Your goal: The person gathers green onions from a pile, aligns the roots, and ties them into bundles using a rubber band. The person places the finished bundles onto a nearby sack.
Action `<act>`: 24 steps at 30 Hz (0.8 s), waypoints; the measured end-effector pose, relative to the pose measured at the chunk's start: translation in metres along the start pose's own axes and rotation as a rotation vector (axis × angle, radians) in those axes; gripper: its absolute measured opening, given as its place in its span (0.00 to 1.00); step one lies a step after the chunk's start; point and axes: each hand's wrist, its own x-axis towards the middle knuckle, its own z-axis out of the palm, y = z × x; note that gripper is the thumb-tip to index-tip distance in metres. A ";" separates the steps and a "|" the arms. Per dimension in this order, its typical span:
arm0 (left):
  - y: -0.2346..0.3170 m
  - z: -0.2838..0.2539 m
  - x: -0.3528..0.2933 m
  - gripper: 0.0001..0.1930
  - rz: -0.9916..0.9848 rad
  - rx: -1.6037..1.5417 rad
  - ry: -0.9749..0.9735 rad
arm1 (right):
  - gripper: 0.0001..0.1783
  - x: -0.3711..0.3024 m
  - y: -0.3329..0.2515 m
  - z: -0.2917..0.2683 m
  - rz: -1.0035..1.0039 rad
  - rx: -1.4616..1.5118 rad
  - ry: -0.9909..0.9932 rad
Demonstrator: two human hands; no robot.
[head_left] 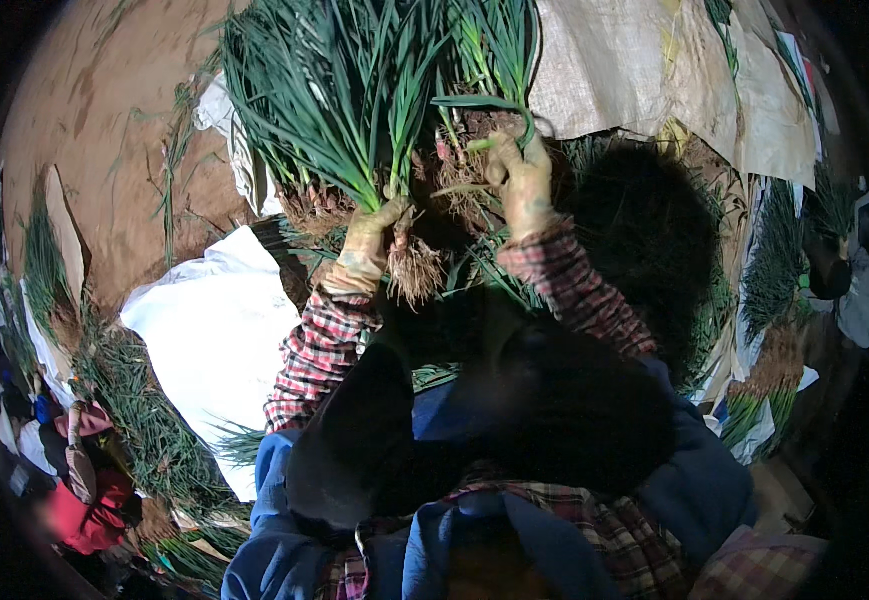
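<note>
My left hand [366, 238], in a pale, soiled glove, is closed round the base of a small bunch of spring onions [415, 268]. Their tangled brown roots hang below the fist, and the green tops point away from me. To the right my right hand [523, 185], gloved likewise, has its fingers curled round a loose green onion leaf [495, 103] that bends over above them. Just beyond both hands lies a large heap of spring onions [300, 85], roots toward me. More rooted onions [465, 165] lie between the hands.
A white sheet [217, 320] lies at my left, beside strewn green leaves [145, 400]. Woven sacking [615, 70] covers the far right. Bare brown soil [120, 120] stretches far left. Another person in red [95, 505] is at lower left. More onion bundles [777, 265] lie right.
</note>
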 end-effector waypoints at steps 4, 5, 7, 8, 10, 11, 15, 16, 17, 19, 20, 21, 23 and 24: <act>0.005 0.009 -0.003 0.05 -0.039 0.100 0.007 | 0.07 -0.005 0.018 0.008 0.342 -0.203 -0.158; 0.003 0.011 -0.001 0.05 -0.029 0.105 0.005 | 0.09 -0.008 0.026 0.013 0.410 -0.132 -0.173; 0.000 0.007 0.001 0.06 0.003 0.115 0.031 | 0.10 -0.006 0.026 0.033 0.575 -0.288 -0.244; 0.001 0.004 0.001 0.08 -0.072 0.113 0.007 | 0.13 -0.001 0.029 0.038 0.621 -0.311 -0.300; -0.006 0.005 0.008 0.09 -0.039 0.119 -0.029 | 0.29 0.014 0.087 0.025 0.497 -0.338 -0.357; -0.003 0.010 0.003 0.08 -0.046 0.098 -0.033 | 0.40 0.019 0.083 0.025 0.581 -0.323 -0.380; 0.007 0.002 0.003 0.09 -0.095 0.121 -0.262 | 0.35 0.028 0.057 0.018 0.746 -0.416 -0.426; -0.003 -0.003 0.007 0.09 -0.097 0.096 -0.174 | 0.33 0.027 0.055 0.013 0.753 -0.394 -0.463; -0.012 -0.009 0.010 0.10 -0.098 0.071 -0.086 | 0.30 0.026 0.055 0.012 0.759 -0.371 -0.501; -0.013 -0.005 0.009 0.10 -0.079 0.032 -0.082 | 0.15 0.010 0.055 0.019 0.732 -0.269 -0.355; -0.011 0.000 0.007 0.10 -0.070 0.014 -0.080 | 0.13 0.004 0.063 0.020 0.649 -0.318 -0.270; -0.003 0.007 0.004 0.10 -0.032 0.121 -0.089 | 0.12 -0.003 0.066 0.024 0.563 -0.368 -0.185; -0.013 0.011 0.011 0.10 -0.007 0.106 -0.011 | 0.11 -0.012 0.067 0.026 0.589 -0.129 -0.055; -0.019 0.013 0.011 0.06 0.094 0.146 0.031 | 0.11 -0.016 0.066 0.026 0.619 -0.089 0.004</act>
